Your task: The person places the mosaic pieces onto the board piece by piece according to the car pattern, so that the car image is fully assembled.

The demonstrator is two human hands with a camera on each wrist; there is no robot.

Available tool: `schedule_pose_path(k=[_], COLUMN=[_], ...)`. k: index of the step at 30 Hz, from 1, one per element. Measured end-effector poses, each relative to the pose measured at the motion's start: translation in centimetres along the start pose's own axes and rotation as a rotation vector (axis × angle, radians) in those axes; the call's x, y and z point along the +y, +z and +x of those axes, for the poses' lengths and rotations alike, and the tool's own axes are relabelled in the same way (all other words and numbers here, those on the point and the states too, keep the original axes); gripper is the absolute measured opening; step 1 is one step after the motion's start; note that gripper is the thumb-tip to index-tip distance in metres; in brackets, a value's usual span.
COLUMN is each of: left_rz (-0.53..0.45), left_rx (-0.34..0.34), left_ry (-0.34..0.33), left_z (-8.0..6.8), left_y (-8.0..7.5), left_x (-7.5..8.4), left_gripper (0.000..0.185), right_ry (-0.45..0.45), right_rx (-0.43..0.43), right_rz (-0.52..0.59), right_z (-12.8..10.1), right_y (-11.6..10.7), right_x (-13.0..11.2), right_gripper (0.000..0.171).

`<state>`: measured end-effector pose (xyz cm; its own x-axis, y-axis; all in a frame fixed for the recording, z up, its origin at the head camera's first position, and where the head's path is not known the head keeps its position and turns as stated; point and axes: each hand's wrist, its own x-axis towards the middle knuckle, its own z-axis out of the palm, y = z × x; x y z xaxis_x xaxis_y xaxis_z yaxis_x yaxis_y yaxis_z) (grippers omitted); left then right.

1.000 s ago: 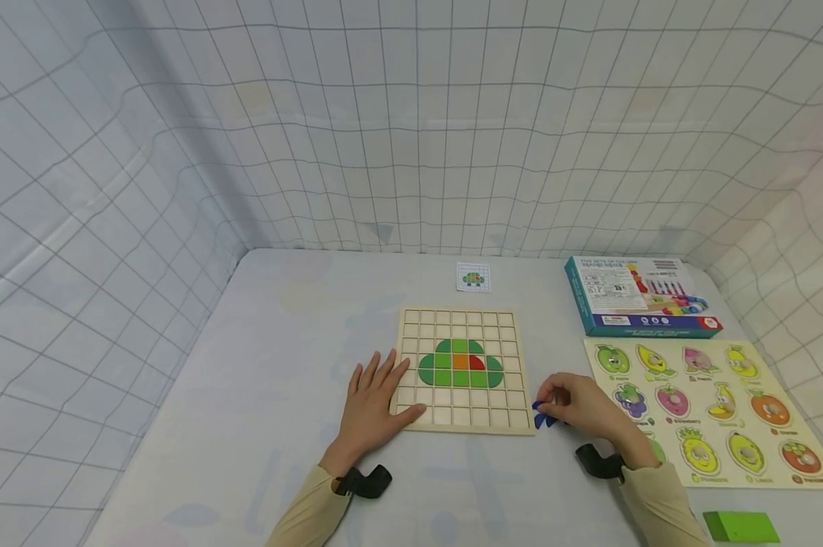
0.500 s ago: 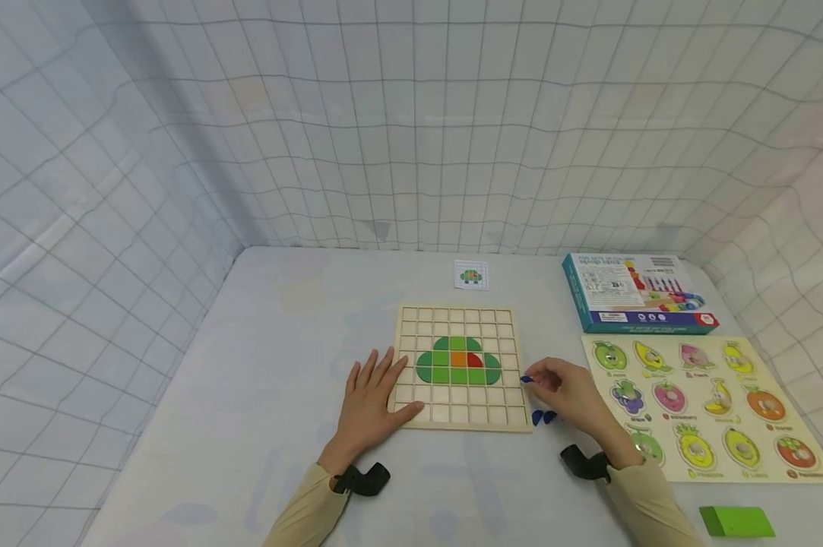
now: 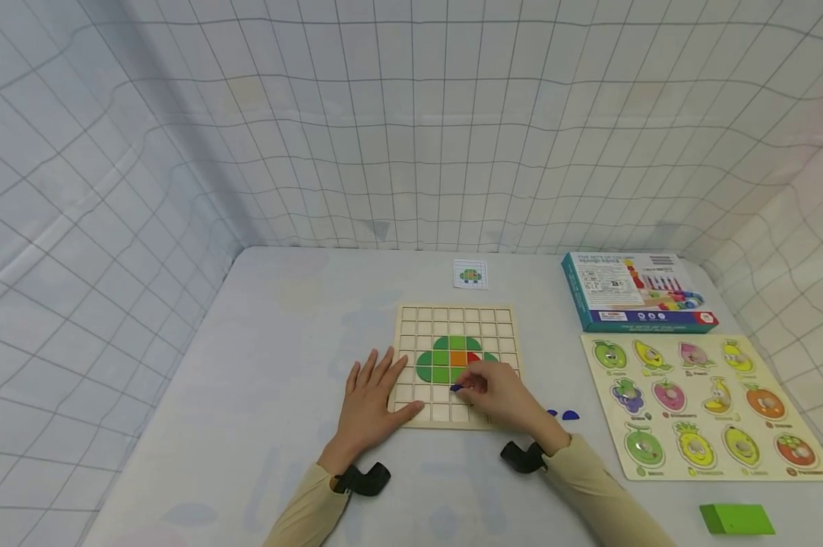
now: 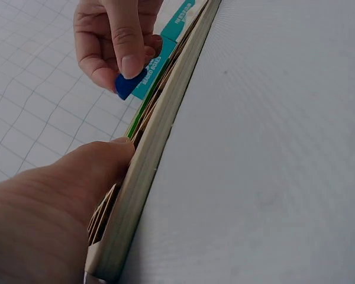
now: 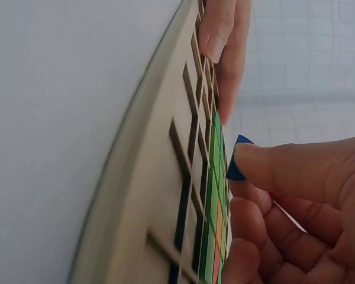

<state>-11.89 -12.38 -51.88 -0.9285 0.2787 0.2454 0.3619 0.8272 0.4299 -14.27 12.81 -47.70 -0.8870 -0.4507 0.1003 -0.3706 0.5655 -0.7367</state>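
Note:
My right hand [image 3: 503, 393] pinches a small blue half-round tile [image 5: 239, 158] between thumb and fingers. It is over the lower middle of a square wooden grid board [image 3: 411, 328], just below the coloured tiles. On the board, green tiles [image 3: 441, 374] surround an orange square tile [image 3: 458, 358] and a red rounded tile [image 3: 474, 356]; the right hand covers some of the green ones. My left hand [image 3: 368, 406] rests with spread fingers on the board's left side, its thumb [image 4: 109, 155] on the near-left part. Two more blue tiles [image 3: 571, 415] lie right of the board, one partly hidden by the right arm.
Behind the board lies a small picture card [image 3: 470, 275] showing a similar coloured shape. A teal and white toy box [image 3: 640, 292] is at the back right, with a fruit puzzle board [image 3: 712, 414] before it. A green block [image 3: 737, 520] sits at the near right.
My right hand has picked up a blue tile from beside the board and carried it left, over the board's lower middle. The left hand has stayed in place.

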Motion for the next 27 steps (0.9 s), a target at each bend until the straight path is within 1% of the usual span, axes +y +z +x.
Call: schedule_pose_path(k=[5, 9, 12, 19, 27], left_rz=[0.004, 0.004, 0.003, 0.007, 0.003], left_rx=[-0.011, -0.009, -0.006, 0.0, -0.002], left_ry=[-0.005, 0.002, 0.007, 0.013, 0.01], left_z=[-0.1, -0.1, -0.1, -0.1, -0.1], left_y=[0.0, 0.0, 0.0, -0.1, -0.1], left_x=[0.0, 0.0, 0.0, 0.0, 0.0], left_gripper=[0.078, 0.078, 0.078, 0.079, 0.078], right_ry=[-0.017, -0.037, -0.041, -0.004, -0.004], right_rx=[-0.03, -0.049, -0.046, -0.034, -0.027], right_rz=[-0.033, -0.043, -0.048, -0.067, -0.076], right_z=[0.9, 1.2, 1.4, 1.5, 1.6], right_y=[1.1, 1.5, 1.7, 2.0, 2.3], right_x=[-0.7, -1.1, -1.3, -1.4, -1.3], right_gripper=[0.003, 0.003, 0.005, 0.005, 0.005])
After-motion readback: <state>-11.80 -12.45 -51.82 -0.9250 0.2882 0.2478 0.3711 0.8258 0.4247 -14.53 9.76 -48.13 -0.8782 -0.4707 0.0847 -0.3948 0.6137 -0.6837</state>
